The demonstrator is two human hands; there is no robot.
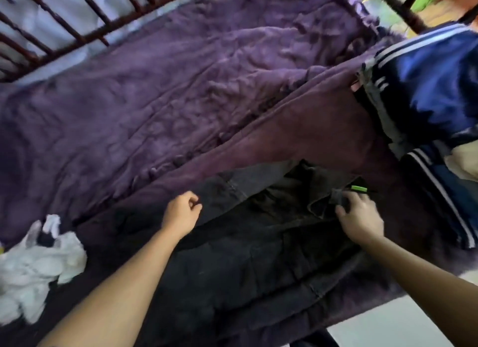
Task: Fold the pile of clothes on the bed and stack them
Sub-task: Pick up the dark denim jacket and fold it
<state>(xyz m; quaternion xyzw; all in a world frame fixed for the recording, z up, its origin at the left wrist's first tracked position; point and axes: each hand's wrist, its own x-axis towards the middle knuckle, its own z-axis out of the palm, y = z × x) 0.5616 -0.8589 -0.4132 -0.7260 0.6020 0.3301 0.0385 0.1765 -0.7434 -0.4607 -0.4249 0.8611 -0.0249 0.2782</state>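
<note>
- dark garment [258, 256] lies spread out on the near edge of the bed [155, 101], on top of the purple cover.
- left hand [181, 213]: grip closed, fingers curled and pinching the garment's far left edge.
- right hand [360, 217]: fingers bent on the fabric near a small green tag [359, 189]; cannot tell whether the grip holds cloth or only presses.
- blue striped jacket [426, 88] is heaped at the right side of the bed.
- white cloth [38, 264] lies crumpled at the left, apart from the garment.
</note>
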